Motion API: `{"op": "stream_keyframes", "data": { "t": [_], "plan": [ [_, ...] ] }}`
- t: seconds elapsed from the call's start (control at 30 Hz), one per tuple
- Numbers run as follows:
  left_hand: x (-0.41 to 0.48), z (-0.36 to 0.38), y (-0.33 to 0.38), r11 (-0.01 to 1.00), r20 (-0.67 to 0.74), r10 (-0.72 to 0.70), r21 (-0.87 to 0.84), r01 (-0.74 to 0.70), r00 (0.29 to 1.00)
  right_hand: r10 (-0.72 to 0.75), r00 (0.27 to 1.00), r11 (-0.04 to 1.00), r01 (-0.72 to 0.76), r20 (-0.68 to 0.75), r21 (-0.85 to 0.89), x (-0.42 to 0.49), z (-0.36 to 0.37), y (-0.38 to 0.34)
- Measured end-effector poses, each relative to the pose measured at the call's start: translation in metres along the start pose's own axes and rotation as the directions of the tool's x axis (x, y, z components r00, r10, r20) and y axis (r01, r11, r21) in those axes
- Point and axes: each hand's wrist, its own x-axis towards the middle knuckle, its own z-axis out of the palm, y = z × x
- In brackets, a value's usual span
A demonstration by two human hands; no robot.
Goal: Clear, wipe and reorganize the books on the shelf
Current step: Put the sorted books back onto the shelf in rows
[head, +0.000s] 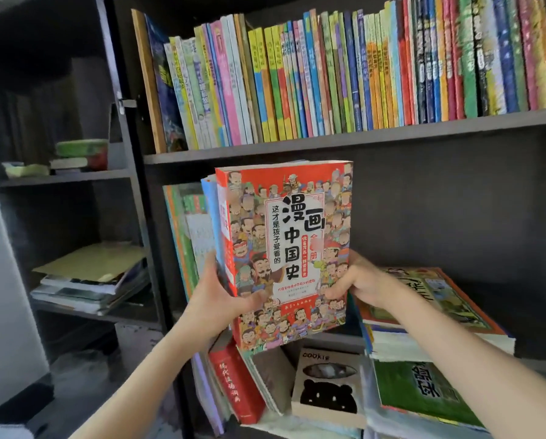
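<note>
Held the red book upright, left hand and right hand curled round its lower edges, probably to stand it beside the leaning books on the shelf.

At 9 o'clock a green-lidded container sits beside a pale green tray. Toward 8 o'clock, a yellowish envelope tops a stack of what may be magazines. At 6 o'clock lies a COOKIE box bearing a black bear shape.
</note>
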Motion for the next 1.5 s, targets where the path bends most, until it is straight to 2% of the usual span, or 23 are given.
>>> {"op": "stream_keyframes", "data": {
  "t": [0.13,0.3,0.43,0.5,0.57,0.63,0.67,0.7,0.77,0.83,0.97,1.03,1.13,1.2,1.27,1.37,1.5],
  "plan": [
    [0.055,-0.005,-0.043,0.999,0.065,-0.023,0.024,0.022,0.998,0.033,0.997,0.998,-0.036,-0.074,-0.049,0.046,-0.008,0.014],
    [0.081,0.015,-0.077,0.998,0.121,-0.055,-0.013,0.057,0.991,0.141,0.977,0.970,-0.169,-0.162,-0.172,0.068,-0.023,0.035],
    [0.084,0.034,-0.091,0.999,0.085,-0.029,0.020,0.028,0.996,0.201,0.954,0.910,-0.267,-0.224,-0.318,0.079,-0.024,0.032],
    [0.087,0.037,-0.098,0.999,0.076,-0.035,0.021,0.033,0.996,0.211,0.923,0.839,-0.340,-0.321,-0.425,0.079,-0.020,0.025],
    [0.087,0.039,-0.101,0.998,0.032,-0.055,0.041,0.054,0.998,0.089,0.840,0.750,-0.410,-0.536,-0.518,0.067,-0.012,0.014],
    [0.081,0.046,-0.101,0.996,-0.047,-0.061,0.068,0.064,0.997,-0.159,0.719,0.671,-0.424,-0.677,-0.608,0.043,0.010,0.000],
    [0.079,0.052,-0.100,0.994,-0.094,-0.061,0.090,0.070,0.994,-0.268,0.692,0.676,-0.361,-0.671,-0.643,0.033,0.023,-0.004],
    [0.073,0.060,-0.095,0.989,-0.139,-0.065,0.127,0.083,0.988,-0.323,0.706,0.704,-0.266,-0.630,-0.659,0.023,0.039,-0.008],
    [0.061,0.077,-0.082,0.969,-0.224,-0.062,0.220,0.113,0.973,-0.280,0.828,0.757,-0.121,-0.486,-0.642,0.013,0.070,-0.012],
    [0.049,0.090,-0.070,0.952,-0.254,-0.025,0.290,0.101,0.967,-0.214,0.889,0.725,-0.133,-0.404,-0.676,0.016,0.092,-0.005],
    [0.041,0.097,-0.070,0.931,-0.190,-0.028,0.353,0.095,0.981,-0.301,0.814,0.645,-0.210,-0.496,-0.735,0.023,0.098,0.014],
    [0.039,0.085,-0.074,0.963,-0.141,-0.026,0.263,0.063,0.990,-0.313,0.798,0.666,-0.203,-0.516,-0.717,0.019,0.092,0.024],
    [0.043,0.056,-0.074,0.991,0.019,-0.019,0.135,0.016,1.000,-0.330,0.793,0.685,-0.172,-0.512,-0.708,0.016,0.086,0.029],
    [0.049,0.044,-0.079,0.998,0.068,-0.035,0.048,0.032,0.997,-0.344,0.797,0.697,-0.137,-0.496,-0.704,0.014,0.084,0.028],
    [0.053,0.039,-0.080,0.999,0.056,-0.041,-0.019,0.042,0.998,-0.345,0.811,0.703,-0.110,-0.472,-0.702,0.013,0.081,0.029],
    [0.061,0.039,-0.074,1.000,0.041,-0.014,-0.015,0.014,0.999,-0.346,0.818,0.693,-0.107,-0.459,-0.713,0.007,0.073,0.032],
    [0.066,0.047,-0.075,0.986,-0.054,0.059,0.160,-0.050,0.997,-0.367,0.801,0.679,-0.117,-0.473,-0.725,-0.008,0.070,0.036]
  ]
}}
